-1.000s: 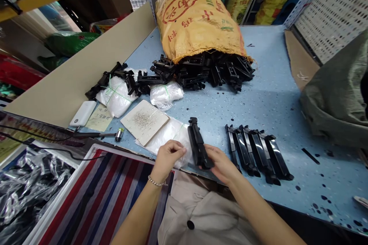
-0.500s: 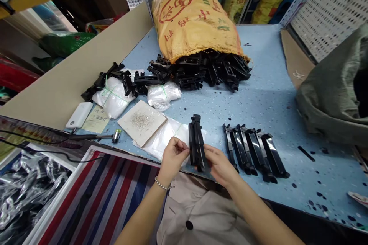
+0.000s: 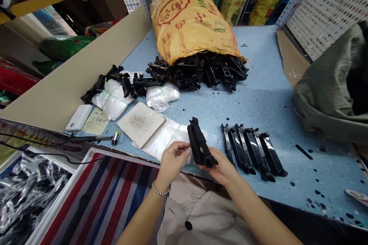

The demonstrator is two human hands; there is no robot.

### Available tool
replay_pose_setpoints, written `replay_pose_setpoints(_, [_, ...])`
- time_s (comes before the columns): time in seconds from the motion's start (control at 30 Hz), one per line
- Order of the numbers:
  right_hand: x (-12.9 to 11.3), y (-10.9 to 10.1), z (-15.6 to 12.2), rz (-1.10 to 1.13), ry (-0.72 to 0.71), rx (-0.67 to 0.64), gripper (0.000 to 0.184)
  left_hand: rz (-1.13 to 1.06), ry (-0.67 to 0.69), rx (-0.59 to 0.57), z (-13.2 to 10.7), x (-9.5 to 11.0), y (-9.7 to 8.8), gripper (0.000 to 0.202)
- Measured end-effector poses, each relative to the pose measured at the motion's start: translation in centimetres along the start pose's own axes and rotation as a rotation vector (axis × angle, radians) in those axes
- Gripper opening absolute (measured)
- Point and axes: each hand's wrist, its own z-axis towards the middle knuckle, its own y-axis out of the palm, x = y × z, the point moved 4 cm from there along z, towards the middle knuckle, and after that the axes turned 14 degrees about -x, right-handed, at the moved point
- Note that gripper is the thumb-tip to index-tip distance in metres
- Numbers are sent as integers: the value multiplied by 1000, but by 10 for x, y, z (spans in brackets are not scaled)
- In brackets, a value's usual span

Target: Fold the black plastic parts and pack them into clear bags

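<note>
My right hand (image 3: 220, 168) grips a long black plastic part (image 3: 199, 143) by its near end, the far end pointing away over the blue table (image 3: 258, 84). My left hand (image 3: 172, 159) is pinched against the part's left side, above a clear plastic bag (image 3: 163, 136); whether it holds anything small I cannot make out. To the right, several matching black parts (image 3: 253, 151) lie side by side in a row. A yellow woven sack (image 3: 186, 15) at the back spills a heap of black parts (image 3: 201, 71).
A tile with tiny metal bits (image 3: 140, 122), white bagged bundles (image 3: 113, 97), a white power bank (image 3: 79, 116) and a small hammer (image 3: 94, 138) lie at left. A grey-green sack (image 3: 333, 92) sits at right. A striped bag (image 3: 94, 195) stands below the table edge.
The black part has tilted so its near end swings right in my right hand. My left hand stays pinched at its side. The view shifted slightly.
</note>
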Motion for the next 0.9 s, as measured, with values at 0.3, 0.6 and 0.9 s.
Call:
replay_pose_setpoints(0.3, [-1, 11, -6, -25, 3, -102, 23, -147, 36, 120, -1, -12, 2, 24])
replay_pose_setpoints(0.6, [-8, -18, -11, -61, -9, 4, 27, 356, 136, -49, -8, 2, -16, 28])
replay_pose_setpoints(0.9, [-1, -2, -67, 174, 116, -61, 34, 316, 170, -104, 4, 1, 10, 53])
